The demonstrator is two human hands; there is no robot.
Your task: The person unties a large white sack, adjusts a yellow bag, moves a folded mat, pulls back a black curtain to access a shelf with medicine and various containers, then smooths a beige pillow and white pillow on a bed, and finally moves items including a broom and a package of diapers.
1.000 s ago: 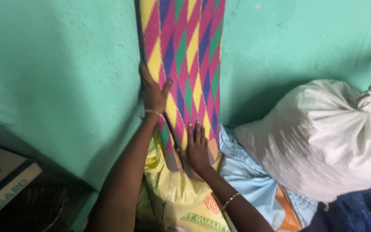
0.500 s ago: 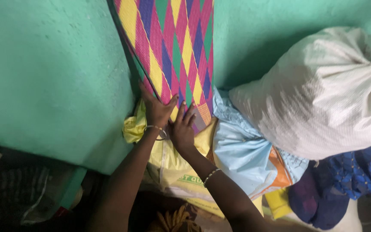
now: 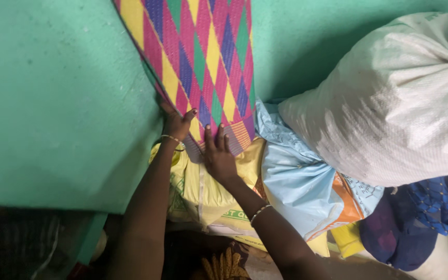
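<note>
Folded woven mat (image 3: 203, 62) with diamonds of pink, yellow, purple and green, standing upright against green wall (image 3: 53, 103), lower end resting on yellow sack (image 3: 208, 192). Left hand (image 3: 175, 124) at left lower edge of mat, thumb on the front face, other fingers behind the edge, so grip closed around this edge. Thin bangle on left wrist. Right hand (image 3: 219, 155) flat on lower end of mat, fingers stretched and pointing up, palm partly on the yellow sack just below; grip here released, only pressing, not grasping. Beaded bracelet on right wrist. Just right of mat, light blue bag (image 3: 296, 181) with orange part, touching the yellow sack. Above and right of it, big white woven sack (image 3: 400, 98), leaning on the blue bag. Dark blue patterned cloth (image 3: 442, 202) at lower right, under the white sack
</note>
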